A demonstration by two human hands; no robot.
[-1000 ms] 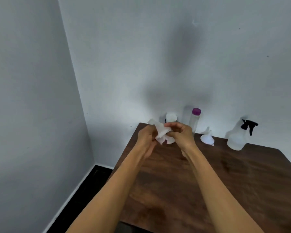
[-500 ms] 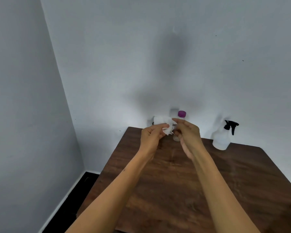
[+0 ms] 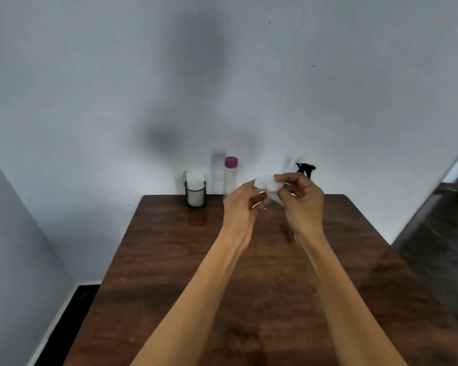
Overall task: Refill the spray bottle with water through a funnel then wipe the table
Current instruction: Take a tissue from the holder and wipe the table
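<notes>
Crumpled white tissue (image 3: 267, 184) (soft), both hands pinching

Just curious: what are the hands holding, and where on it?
A crumpled white tissue, pinched between both hands: the left hand at its left end, the right hand at its right.

Holder (image 3: 195, 192) left of bottle (image 3: 230, 178) (on table (image 3: 169, 260)).
</notes>
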